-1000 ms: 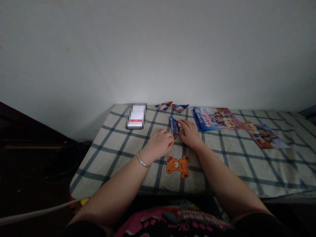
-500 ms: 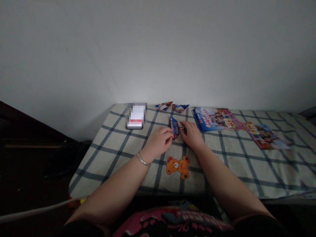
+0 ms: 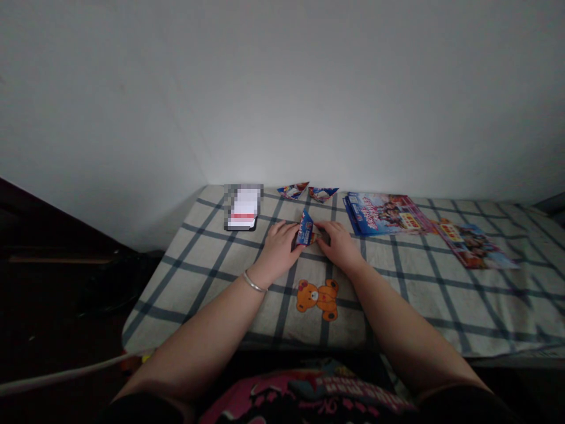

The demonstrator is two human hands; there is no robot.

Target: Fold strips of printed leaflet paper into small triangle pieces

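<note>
A small folded paper [image 3: 305, 229], blue with red print and a pointed top, is between my two hands just above the table. My left hand [image 3: 281, 242] grips its left side, thumb in front and fingers behind. At the paper's right edge, my right hand [image 3: 338, 242] pinches with thumb and forefinger. Behind the hands, near the wall, lie two folded paper boats [image 3: 293, 190] made of similar printed sheets.
A phone [image 3: 244, 207] with a blurred screen lies to the left. To the right are a stack of printed flyers [image 3: 384, 213] and another flyer [image 3: 479, 244]. A checked cloth [image 3: 198, 294] with a bear picture [image 3: 318, 299] covers the table, against a wall [image 3: 282, 88].
The folded paper has turned and shifted slightly left. My left hand has moved its fingers up around the paper's left side, and my right hand has shifted a little left.
</note>
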